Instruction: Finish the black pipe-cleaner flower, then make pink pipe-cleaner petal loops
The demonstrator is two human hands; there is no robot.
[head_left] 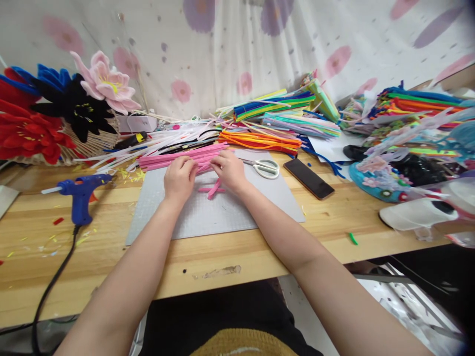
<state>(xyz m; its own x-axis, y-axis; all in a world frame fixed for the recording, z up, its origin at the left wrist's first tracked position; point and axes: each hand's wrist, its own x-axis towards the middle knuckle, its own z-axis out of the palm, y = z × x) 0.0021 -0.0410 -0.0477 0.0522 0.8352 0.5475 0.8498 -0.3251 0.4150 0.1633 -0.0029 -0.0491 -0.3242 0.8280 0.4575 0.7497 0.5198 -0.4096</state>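
Both hands are over the back part of a grey cutting mat (208, 217), by a bundle of pink pipe cleaners (156, 161). My left hand (180, 179) has its fingers bent together at the pink stems; what they pinch, if anything, is too small to tell. My right hand (227, 170) is closed, fingertips at the bundle's right part, its hold likewise unclear. Short pink pieces (212, 190) lie crossed on the mat between the hands. Scissors (265, 168) with pale handles rest just right of my right hand.
A blue glue gun (81, 198) with a black cord stands at left, near fabric flowers (106, 81). A phone (308, 178) lies right of the mat. Orange stems (260, 141) and other coloured bundles line the back; a white bottle-like object (417, 213) lies at right.
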